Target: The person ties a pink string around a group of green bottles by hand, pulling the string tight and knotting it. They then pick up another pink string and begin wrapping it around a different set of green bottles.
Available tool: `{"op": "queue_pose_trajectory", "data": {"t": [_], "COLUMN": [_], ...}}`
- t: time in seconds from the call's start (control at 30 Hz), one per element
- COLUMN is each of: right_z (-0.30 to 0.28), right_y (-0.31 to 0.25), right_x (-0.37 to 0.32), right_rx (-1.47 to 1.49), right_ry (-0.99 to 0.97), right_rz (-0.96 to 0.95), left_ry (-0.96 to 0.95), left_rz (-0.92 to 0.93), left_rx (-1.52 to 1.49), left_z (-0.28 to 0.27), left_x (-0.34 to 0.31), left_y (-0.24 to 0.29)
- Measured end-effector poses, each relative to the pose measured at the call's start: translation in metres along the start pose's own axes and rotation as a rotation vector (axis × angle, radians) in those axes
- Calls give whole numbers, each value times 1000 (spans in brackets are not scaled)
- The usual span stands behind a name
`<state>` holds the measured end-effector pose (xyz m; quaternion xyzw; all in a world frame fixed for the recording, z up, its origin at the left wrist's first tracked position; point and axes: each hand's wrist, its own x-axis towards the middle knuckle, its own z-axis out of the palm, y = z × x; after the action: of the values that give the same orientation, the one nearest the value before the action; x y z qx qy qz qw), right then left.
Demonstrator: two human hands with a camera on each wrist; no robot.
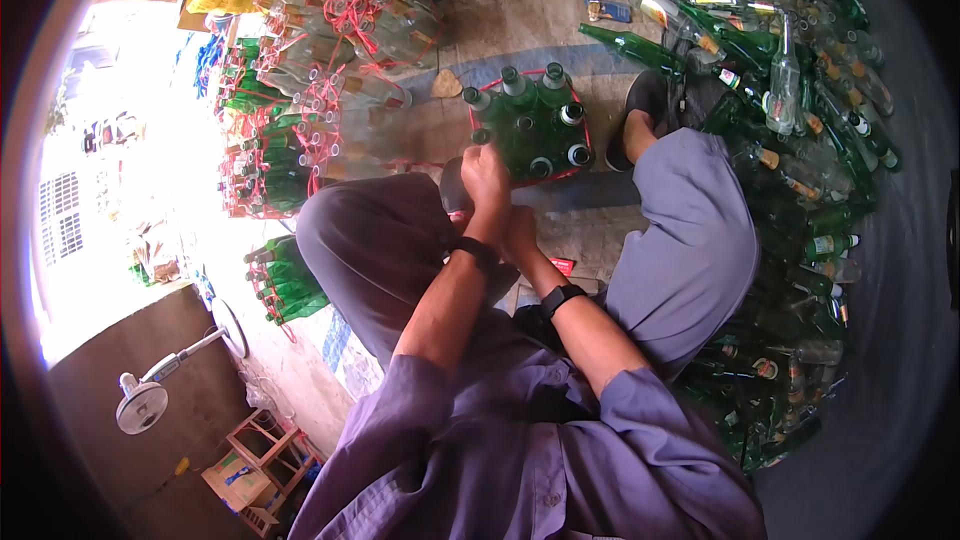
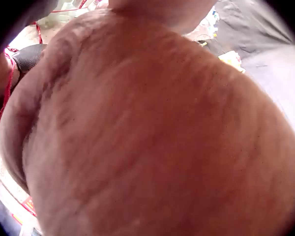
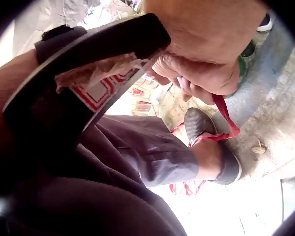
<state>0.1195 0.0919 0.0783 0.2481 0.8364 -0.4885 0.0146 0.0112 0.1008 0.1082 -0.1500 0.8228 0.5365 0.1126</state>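
A square bundle of green glass bottles point(image 1: 525, 130) stands upright between my feet, with a red strap point(image 1: 588, 143) round its outside. My left hand point(image 1: 486, 178) is curled in a fist at the bundle's near left corner, close to a bottle neck. Just below and partly behind it is my right hand point(image 1: 519, 232). In the right wrist view, a length of red strap point(image 3: 227, 115) comes out of the right hand's curled fingers and runs down past a dark shoe point(image 3: 200, 123). The left wrist view is mostly filled by the palm, which hides the left fingers.
Bundles of clear bottles point(image 1: 350, 30) tied with red strap stand at the left, with green bundles point(image 1: 270, 165) beside them. Loose green and clear bottles point(image 1: 785, 90) lie heaped along the right. A fan point(image 1: 142, 405) and a wooden stool point(image 1: 265, 440) are at lower left.
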Motion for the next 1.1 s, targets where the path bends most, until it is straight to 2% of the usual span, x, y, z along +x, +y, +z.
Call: {"op": "queue_pose_trajectory", "data": {"t": [0.07, 0.13, 0.23, 0.3, 0.37, 0.43, 0.53, 0.6, 0.83, 0.9, 0.93, 1.0, 1.1], "right_z": [-1, 6, 3, -16, -14, -5, -8, -26, -33, -35, -37, -38, -38], "right_y": [1, 10, 15, 3, 6, 14, 11, -1, -8, -8, -8, -5, -8], "right_x": [1, 2, 4, 3, -1, -4, -4, -9, -13, -12, -10, -7, -9], "right_rx": [-47, -94, -251, -337, -265, -194, -267, -233, -369, -403, -403, -301, -287], "right_ry": [-13, -27, -36, -142, -116, -93, -46, 72, 30, 38, 40, -88, -50], "right_rz": [-17, -34, -115, -197, -178, -156, -138, -343, -290, -301, -305, -229, -253], "left_ry": [61, 80, 84, 122, 158, 17, 10, 27, 35, 43, 47, 43, 20], "left_rz": [-4, 112, 75, 135, 192, 158, 179, 182, 119, 153, 183, 171, 120], "left_rx": [22, 222, 237, 153, 72, 27, -11, -8, 31, 18, 14, -4, -6], "left_z": [2, -3, -8, -3, 2, 1, 4, 5, 2, 4, 4, 4, 3], "left_x": [0, -13, -31, -24, -13, -2, 5, 8, 6, 7, 8, 15, 12], "left_y": [-3, 19, 53, 40, 22, 12, 4, 2, 6, 9, 8, 7, 11]}}
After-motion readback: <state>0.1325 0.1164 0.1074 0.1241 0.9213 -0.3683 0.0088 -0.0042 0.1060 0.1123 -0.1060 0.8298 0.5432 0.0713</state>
